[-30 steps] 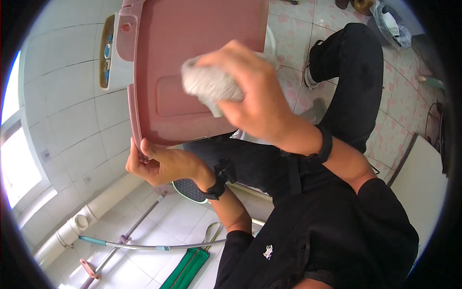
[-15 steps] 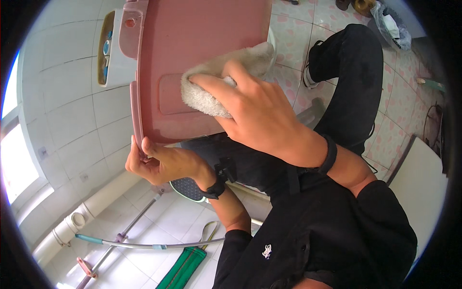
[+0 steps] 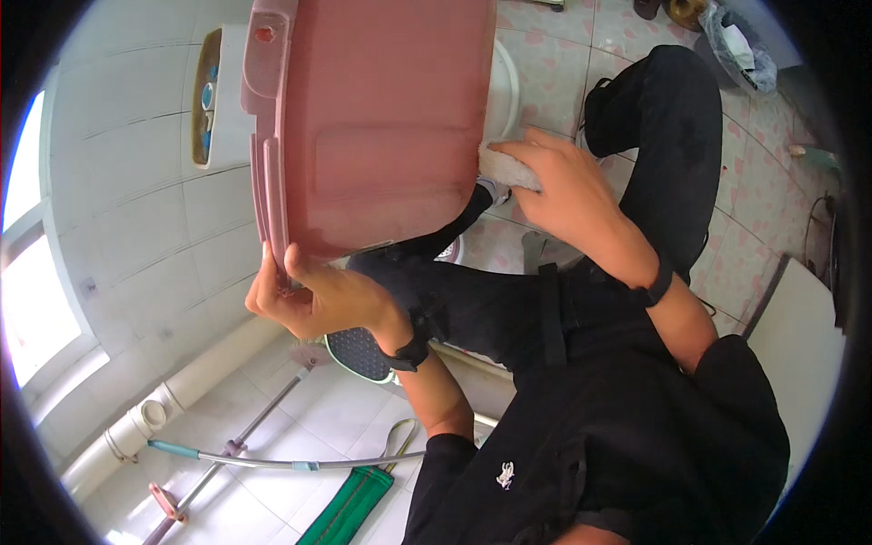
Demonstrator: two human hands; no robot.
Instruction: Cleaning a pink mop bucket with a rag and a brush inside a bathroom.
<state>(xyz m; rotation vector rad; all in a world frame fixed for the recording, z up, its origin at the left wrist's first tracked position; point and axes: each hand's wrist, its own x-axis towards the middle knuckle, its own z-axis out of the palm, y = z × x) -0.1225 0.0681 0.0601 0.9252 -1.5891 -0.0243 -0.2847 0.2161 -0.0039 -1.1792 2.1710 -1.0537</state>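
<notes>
A broad pink plastic panel [image 3: 391, 100] with a raised rim and a holed corner tab fills the upper middle, tilted before me; it looks like a lid. My left hand [image 3: 318, 295] pinches its lower left corner, thumb on one side and fingers on the other. My right hand [image 3: 568, 186] grips a bunched off-white towelling cloth [image 3: 509, 170] against the panel's right edge. Part of the cloth is hidden by my fingers. A faint recessed rectangle shows on the panel's lower part.
A white toilet [image 3: 505, 86] stands partly behind the panel. A white pipe [image 3: 182, 391] runs along the tiled wall at left. Mop poles [image 3: 245, 427] and a green flat mop head [image 3: 350, 509] lie at lower left. At upper right sits a lined bin [image 3: 740, 59].
My right hand and the cloth have moved right, from the panel's face to its right edge. The panel has shifted and turned slightly; my left hand still holds its corner.
</notes>
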